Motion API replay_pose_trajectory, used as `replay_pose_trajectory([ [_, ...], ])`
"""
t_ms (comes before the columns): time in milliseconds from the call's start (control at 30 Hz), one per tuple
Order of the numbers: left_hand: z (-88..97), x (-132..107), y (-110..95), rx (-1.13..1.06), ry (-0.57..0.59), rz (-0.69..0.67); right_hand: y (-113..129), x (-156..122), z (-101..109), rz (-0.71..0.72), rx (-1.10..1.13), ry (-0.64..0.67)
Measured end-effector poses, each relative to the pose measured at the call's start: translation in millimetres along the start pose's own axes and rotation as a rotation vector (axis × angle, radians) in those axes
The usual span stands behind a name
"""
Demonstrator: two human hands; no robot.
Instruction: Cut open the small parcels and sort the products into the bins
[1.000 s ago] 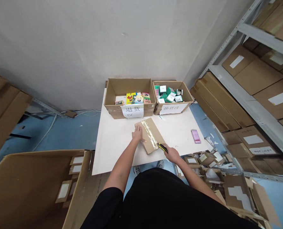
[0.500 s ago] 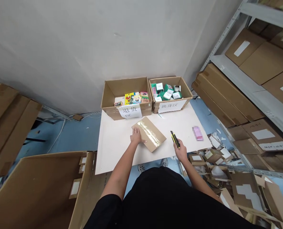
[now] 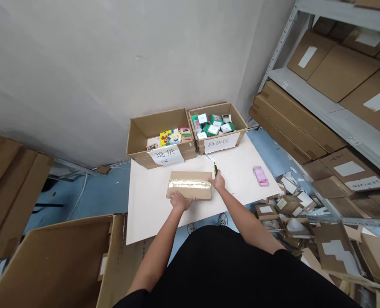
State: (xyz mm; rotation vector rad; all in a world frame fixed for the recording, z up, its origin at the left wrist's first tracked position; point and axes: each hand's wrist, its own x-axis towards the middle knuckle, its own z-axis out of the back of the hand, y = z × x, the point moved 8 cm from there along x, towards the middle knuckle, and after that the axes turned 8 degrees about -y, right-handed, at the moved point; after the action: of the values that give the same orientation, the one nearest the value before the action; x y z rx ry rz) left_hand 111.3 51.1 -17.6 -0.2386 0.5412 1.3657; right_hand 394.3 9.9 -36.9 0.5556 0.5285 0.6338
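A closed flat cardboard box (image 3: 190, 177) lies on the white table, with a shiny strip of clear tape running along its top. My left hand (image 3: 179, 202) holds the near edge, fingers on the cardboard and thumb stretched along the side. In my right hand (image 3: 218, 181) is a black and yellow box cutter (image 3: 215, 169), pointing away from me. The fingers of that hand touch or nearly touch the box's right end. Whether the blade is out is too small to make out.
Behind stand two open cartons with handwritten paper signs: the left carton (image 3: 138, 157) holds colourful small packs, the right carton (image 3: 241, 136) green and white boxes. A blurred pink item (image 3: 260, 176) lies at the table's right. A large carton (image 3: 71, 222) stands left, shelving (image 3: 318, 100) right.
The box has turned so its long side faces me. My right hand has moved left and forward with the box cutter to the box's right end. My left hand now lies at the near edge.
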Motion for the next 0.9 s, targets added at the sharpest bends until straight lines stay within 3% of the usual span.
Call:
replay_pose_trajectory([
  [100, 4.0, -5, -1, -0.036, 0.107, -0.035, 5, 15, -3, -0.053, 0.285, 0.031],
  [167, 22.0, 0, -5, -0.078, 0.033, -0.095, -4, 15, -5, -0.146, 0.574, 0.04],
  [233, 42.5, 6, -15, -0.103, -0.125, -0.205, -19, 8, -6, -0.23, 0.842, 0.057],
  [267, 47.1, 8, -22, -0.109, -0.173, -0.273, -26, 3, -6, -0.255, 0.943, 0.084],
  [333, 40.9, 10, -36, -0.102, -0.16, -0.387, -39, -7, -8, -0.287, 1.047, 0.182],
  [433, 15.1, 12, -46, -0.076, -0.058, -0.448, -53, -18, -11, -0.309, 0.997, 0.317],
  [533, 0.2, 16, -46, -0.073, -0.054, -0.453, -61, -19, -13, -0.297, 0.782, 0.346],
  [700, -6.5, 23, -44, -0.071, -0.032, -0.451, -59, -10, -13, -0.16, 0.327, 0.34],
  [900, -12.4, 25, -45, -0.058, -0.065, -0.465, -53, -14, -8, -0.072, 0.164, 0.35],
])
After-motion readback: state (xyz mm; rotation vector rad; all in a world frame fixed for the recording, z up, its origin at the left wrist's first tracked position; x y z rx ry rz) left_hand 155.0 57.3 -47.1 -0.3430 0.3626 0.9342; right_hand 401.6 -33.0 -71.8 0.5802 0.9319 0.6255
